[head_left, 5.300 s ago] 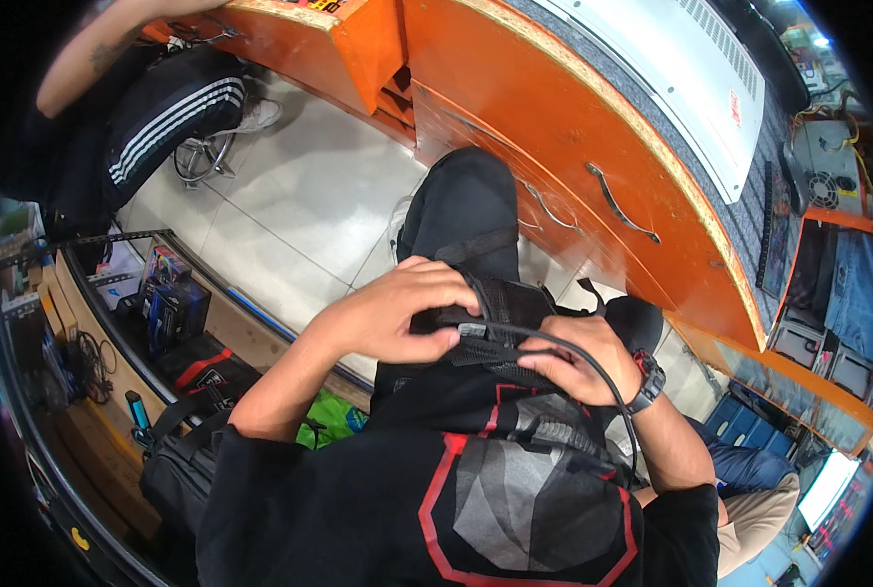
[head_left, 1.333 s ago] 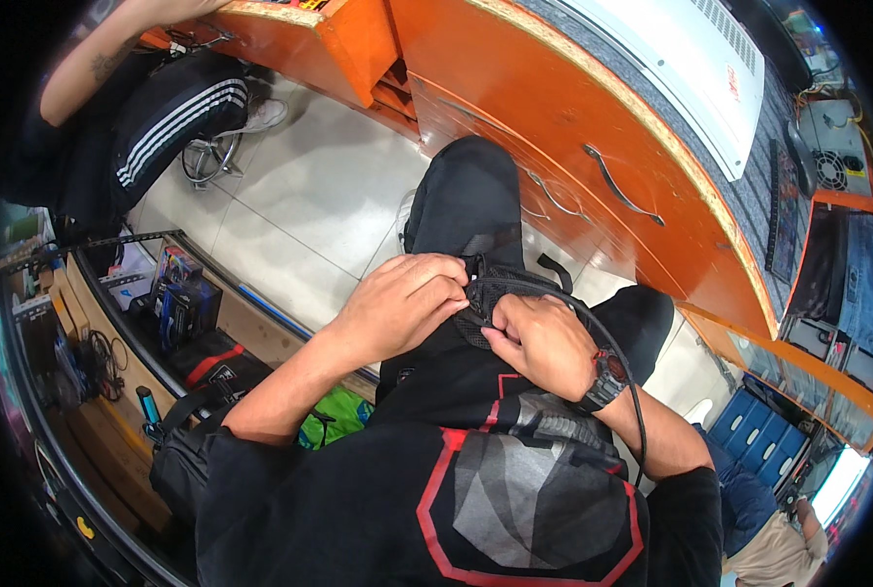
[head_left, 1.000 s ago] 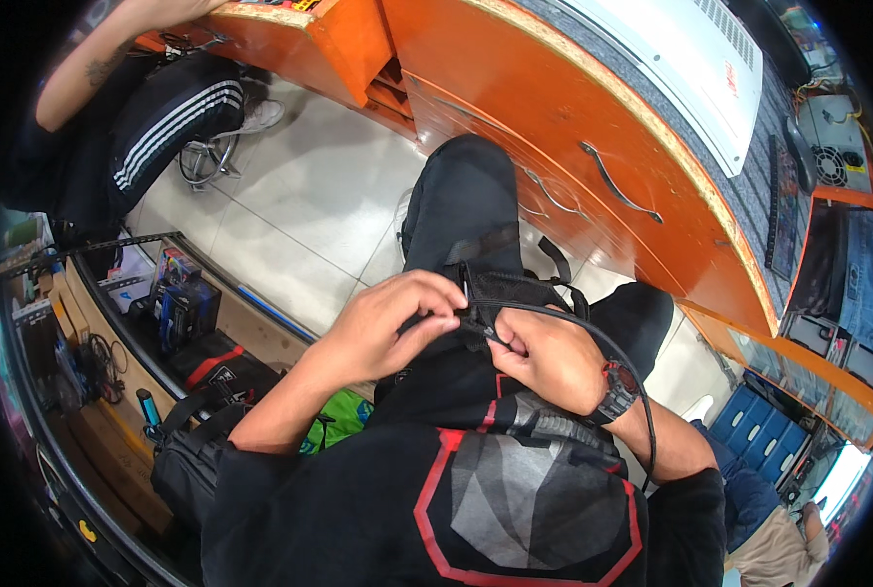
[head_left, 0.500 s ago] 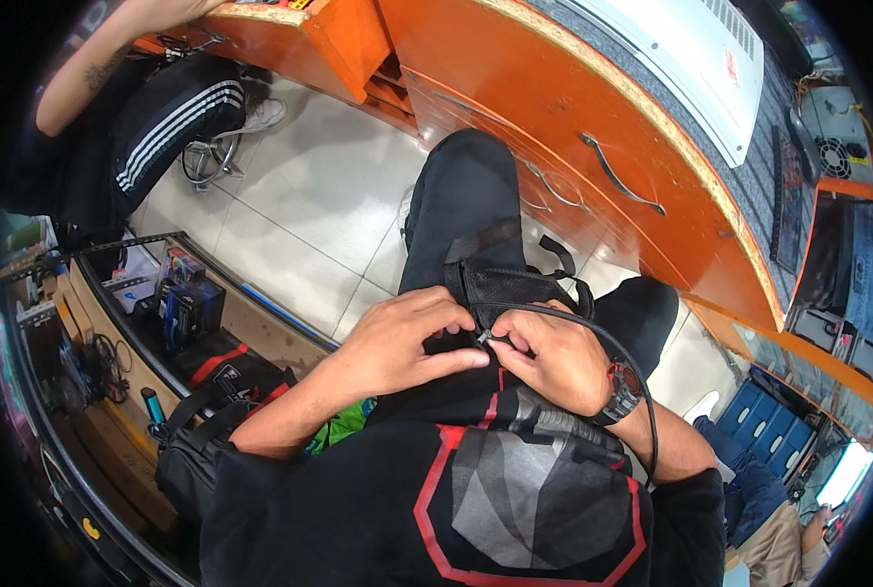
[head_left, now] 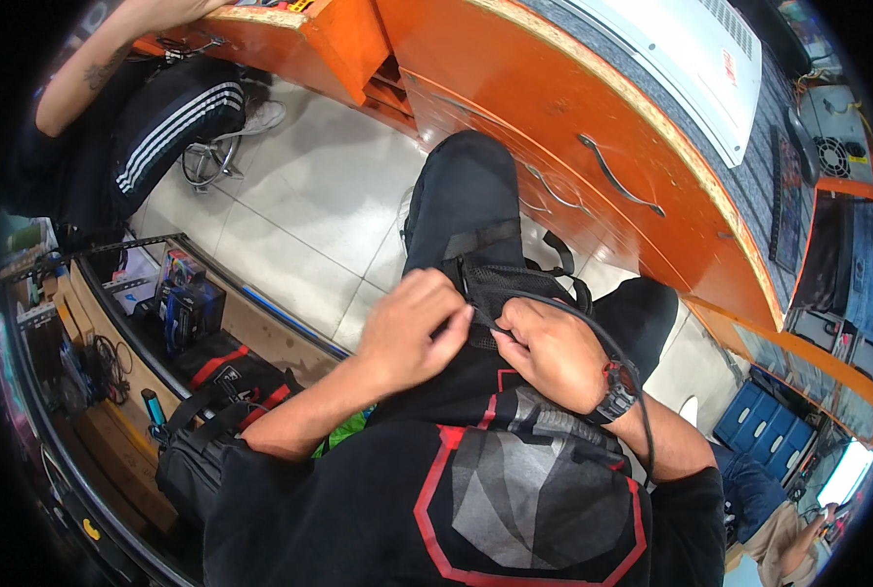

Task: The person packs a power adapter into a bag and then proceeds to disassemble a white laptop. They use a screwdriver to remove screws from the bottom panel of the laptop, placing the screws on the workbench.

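Note:
On my lap lies a black bag point(head_left: 514, 282) with a mesh side and dark straps. My right hand point(head_left: 554, 354) is closed with its fingers pinched at the near edge of this bag; a dark watch is on that wrist. Just left of it, my left hand point(head_left: 412, 328) is curled, thumb against forefinger, beside the bag's left edge. Whatever it pinches is hidden, and the hand is slightly blurred. A thin black cable point(head_left: 624, 347) arcs over the bag and past my right wrist.
An orange desk point(head_left: 554, 127) with drawer handles curves ahead, bearing a white laptop point(head_left: 686, 68). At left stands a display case point(head_left: 260, 305) with boxes and a black-red bag point(head_left: 226, 364). Another person's leg point(head_left: 177, 127) is at far left; blue drawers point(head_left: 764, 426) stand at right.
My left hand has drawn slightly up and left, its fingers curling inward, leaving a gap from the right hand. The right hand has turned a little, still at the bag.

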The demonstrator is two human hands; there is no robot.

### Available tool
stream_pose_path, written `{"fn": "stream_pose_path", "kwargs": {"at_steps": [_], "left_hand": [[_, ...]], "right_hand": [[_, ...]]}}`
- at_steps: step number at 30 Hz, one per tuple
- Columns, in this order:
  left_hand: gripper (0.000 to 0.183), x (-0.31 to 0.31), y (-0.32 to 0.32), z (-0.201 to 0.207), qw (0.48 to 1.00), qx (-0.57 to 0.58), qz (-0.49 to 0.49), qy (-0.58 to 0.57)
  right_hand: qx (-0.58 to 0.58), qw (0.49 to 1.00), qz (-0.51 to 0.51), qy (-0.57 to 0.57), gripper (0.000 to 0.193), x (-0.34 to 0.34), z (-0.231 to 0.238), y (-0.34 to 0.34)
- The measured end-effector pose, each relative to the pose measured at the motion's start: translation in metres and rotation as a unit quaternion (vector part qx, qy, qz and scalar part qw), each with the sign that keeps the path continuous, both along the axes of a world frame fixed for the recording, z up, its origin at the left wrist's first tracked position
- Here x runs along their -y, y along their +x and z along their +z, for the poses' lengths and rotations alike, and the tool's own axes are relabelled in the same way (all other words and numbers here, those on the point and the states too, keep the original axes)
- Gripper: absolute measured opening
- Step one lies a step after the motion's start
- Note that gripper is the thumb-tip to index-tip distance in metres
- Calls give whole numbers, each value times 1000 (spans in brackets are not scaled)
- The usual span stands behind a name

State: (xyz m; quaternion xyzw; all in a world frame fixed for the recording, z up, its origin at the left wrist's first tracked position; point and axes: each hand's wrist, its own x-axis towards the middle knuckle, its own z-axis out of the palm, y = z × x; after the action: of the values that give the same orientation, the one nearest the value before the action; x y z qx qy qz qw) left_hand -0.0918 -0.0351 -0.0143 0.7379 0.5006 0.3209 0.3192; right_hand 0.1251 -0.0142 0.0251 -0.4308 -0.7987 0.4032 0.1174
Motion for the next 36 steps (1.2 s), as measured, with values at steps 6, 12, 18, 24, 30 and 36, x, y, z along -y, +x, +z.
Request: {"fn": "stream_pose_path", "kwargs": {"at_steps": [6,12,18,24,30,36], "left_hand": [[13,-7,-11,-2,1000,-6,-1,24],[12,-7,-19,-5,999,0,-28,-36],[54,-94,-21,-14,969,137,-134,-157],[43,-97,54,-54,910,-265,-293,-128],[46,-84,49,-40,931,-205,-276,-120],[29,-89,48,-41,906,-267,-275,-179]], "right_hand": [[-15,998,42,39,17,0,0,5],[-4,992,108,71,13,1,1,12],[-55,987,142,57,12,3,-9,10],[-70,995,55,52,13,0,-13,55],[-24,882,-372,-288,59,-3,-174,162],[-305,756,-224,-534,36,-24,-168,96]]}}
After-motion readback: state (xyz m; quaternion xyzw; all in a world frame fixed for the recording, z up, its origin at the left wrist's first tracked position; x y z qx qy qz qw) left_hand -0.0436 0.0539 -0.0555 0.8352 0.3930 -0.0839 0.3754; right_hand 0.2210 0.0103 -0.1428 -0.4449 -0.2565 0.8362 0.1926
